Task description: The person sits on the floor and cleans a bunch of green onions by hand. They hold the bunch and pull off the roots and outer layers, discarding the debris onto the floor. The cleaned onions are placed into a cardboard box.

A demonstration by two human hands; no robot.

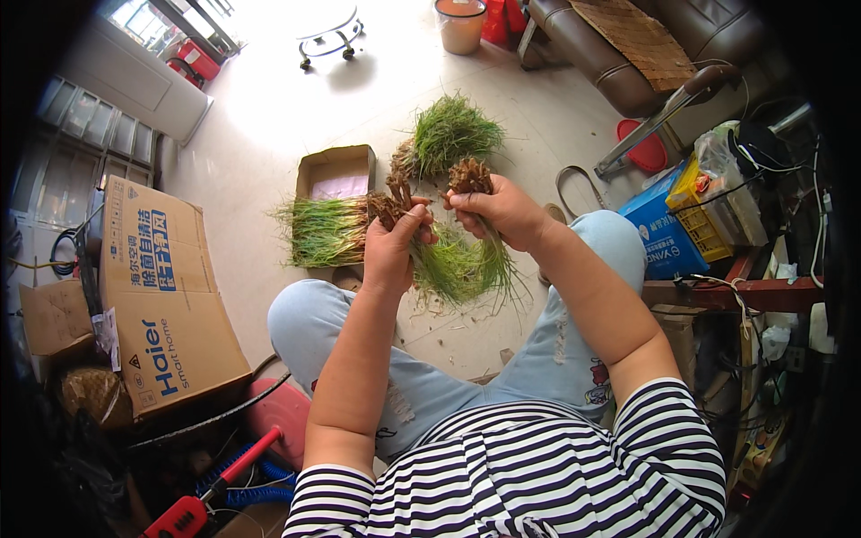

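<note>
My left hand (397,242) grips a bunch of green grass-like plants, its brown root clump (389,205) standing above the fingers. In my right hand (494,208) is a second bunch, with its brown roots (470,176) upward and its thin green leaves (498,259) hanging down. The two bunches are apart at the roots. To the left, a shallow cardboard box (334,161) holds cleaned-looking plants (326,232) laid side by side, over a pink sheet (340,187). Beyond my hands lies a heap of the same plants (457,134) on the floor.
Loose leaves and bits of debris (447,313) lie on the pale floor between my knees. A large Haier carton (175,296) stands at the left. On the right are a blue box (656,235), a yellow basket (699,218) and cables. A bucket (460,27) and a brown sofa (599,54) are farther off.
</note>
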